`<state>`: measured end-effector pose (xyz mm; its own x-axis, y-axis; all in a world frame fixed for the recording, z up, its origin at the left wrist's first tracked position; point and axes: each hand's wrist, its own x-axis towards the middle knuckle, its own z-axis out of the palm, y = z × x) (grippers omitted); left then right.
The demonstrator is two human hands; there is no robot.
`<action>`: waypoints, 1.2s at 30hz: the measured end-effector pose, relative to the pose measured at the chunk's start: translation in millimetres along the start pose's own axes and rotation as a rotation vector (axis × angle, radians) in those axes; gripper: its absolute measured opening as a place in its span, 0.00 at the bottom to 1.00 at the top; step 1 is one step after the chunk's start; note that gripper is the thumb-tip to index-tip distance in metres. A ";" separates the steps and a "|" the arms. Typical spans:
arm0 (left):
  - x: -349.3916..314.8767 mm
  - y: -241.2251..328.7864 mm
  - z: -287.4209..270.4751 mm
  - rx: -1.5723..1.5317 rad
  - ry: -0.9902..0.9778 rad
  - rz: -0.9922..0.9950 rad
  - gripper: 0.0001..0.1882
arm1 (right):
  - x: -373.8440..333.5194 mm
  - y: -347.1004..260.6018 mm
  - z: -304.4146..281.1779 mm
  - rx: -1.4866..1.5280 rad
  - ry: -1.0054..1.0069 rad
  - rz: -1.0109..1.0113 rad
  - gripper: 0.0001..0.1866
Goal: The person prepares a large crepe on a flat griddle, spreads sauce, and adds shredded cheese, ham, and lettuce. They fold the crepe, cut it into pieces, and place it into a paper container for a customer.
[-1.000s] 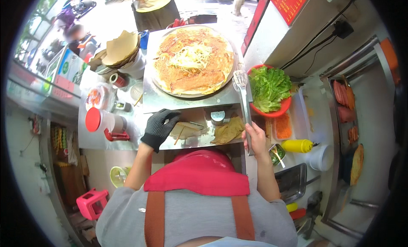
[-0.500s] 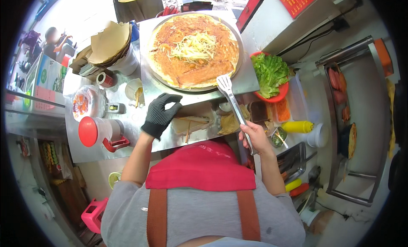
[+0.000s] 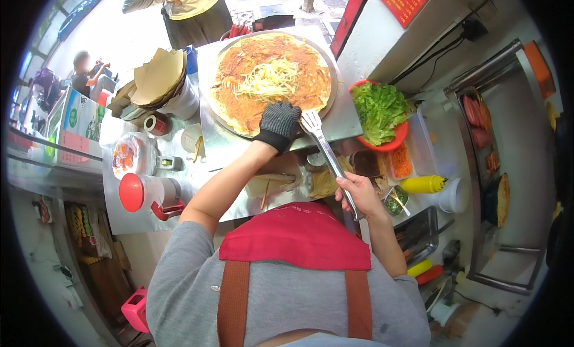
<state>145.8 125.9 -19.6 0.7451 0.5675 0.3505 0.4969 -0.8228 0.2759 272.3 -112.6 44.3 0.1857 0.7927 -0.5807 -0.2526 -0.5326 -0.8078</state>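
Observation:
A large round pancake (image 3: 236,63), spread with reddish-brown sauce, lies flat on the round griddle (image 3: 213,109). Pale shredded strips (image 3: 269,79), perhaps potato, are heaped at its middle. Over the pancake's near edge is my left hand (image 3: 277,124) in a dark knit glove, its fingers curled; what they pinch, if anything, is hidden. My right hand (image 3: 361,196) grips metal tongs (image 3: 326,148) by the handle end. The tongs slant up and left, their slotted tip beside the gloved fingers at the pancake's near right edge.
Right of the griddle stand a red bowl of lettuce (image 3: 376,111), a tub of orange shreds (image 3: 400,161) and a yellow squeeze bottle (image 3: 422,184). At left are paper bags (image 3: 156,78) and a red-lidded jug (image 3: 133,192). One person (image 3: 194,15) stands beyond the counter; another (image 3: 89,75) sits farther off.
My left hand has moved up and right from below the griddle onto the pancake's near edge, its fingers curling in. The right hand and tongs stay nearly in place. The view has shifted slightly.

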 end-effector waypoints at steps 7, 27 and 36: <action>30.1 -18.4 -29.3 -0.168 -0.241 -0.362 0.14 | 7.7 5.0 -23.8 0.002 0.188 -0.076 0.14; 42.8 -50.4 -47.5 -0.502 -0.052 -0.471 0.17 | 7.0 -36.8 -7.1 -0.063 0.092 -0.411 0.22; 42.5 -52.2 -53.1 -0.496 -0.062 -0.502 0.19 | 12.4 -29.3 -8.2 -0.804 0.129 -0.509 0.22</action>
<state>127.9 194.6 28.3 0.5106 0.8594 0.0269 0.5366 -0.3430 0.7710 289.9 -89.6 59.9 0.2083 0.9720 -0.1087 0.6057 -0.2154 -0.7660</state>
